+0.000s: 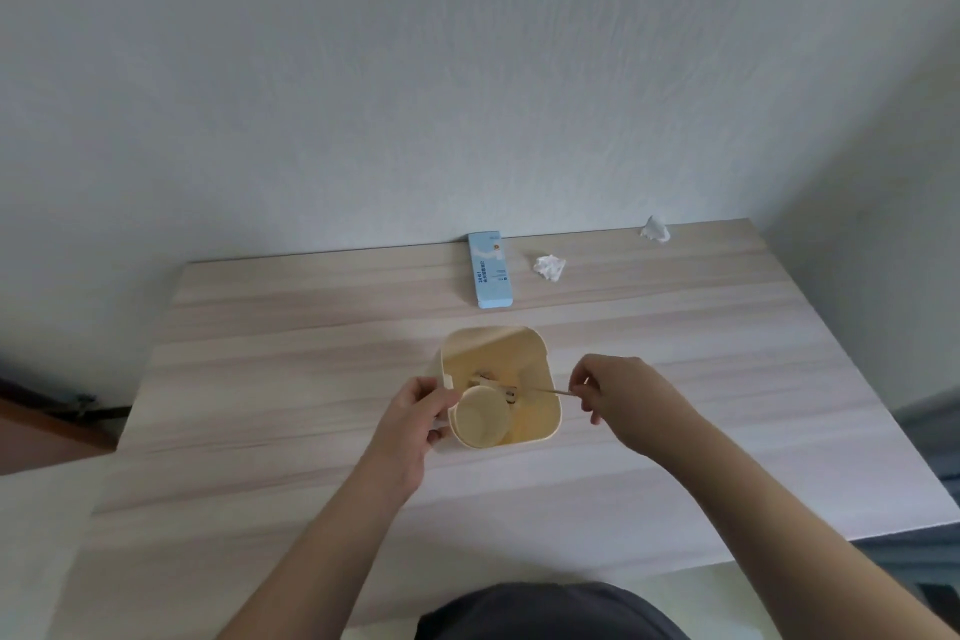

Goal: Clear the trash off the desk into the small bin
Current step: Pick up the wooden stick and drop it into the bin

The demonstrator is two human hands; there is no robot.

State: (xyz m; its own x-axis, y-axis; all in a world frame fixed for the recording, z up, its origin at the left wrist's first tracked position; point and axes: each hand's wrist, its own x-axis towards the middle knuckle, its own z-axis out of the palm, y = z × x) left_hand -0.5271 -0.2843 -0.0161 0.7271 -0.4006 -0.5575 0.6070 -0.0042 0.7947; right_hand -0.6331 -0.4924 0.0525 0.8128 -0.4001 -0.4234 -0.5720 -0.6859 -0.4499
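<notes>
Two hands at bin (540, 353) rim, left hand (415, 416) gripping lid (480, 416), right hand (618, 395) pinching stick (545, 390).

Obstacles I see: bin (540, 353) mid-desk, blue box (490, 270) behind it, two tissue wads (549, 267) (655, 229) far right. Open desk (260, 379) left, right and front.

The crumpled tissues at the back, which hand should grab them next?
Probably the right hand: both crumpled tissues lie on its side, and the left hand steadies the bin. It must first drop its stick.
</notes>
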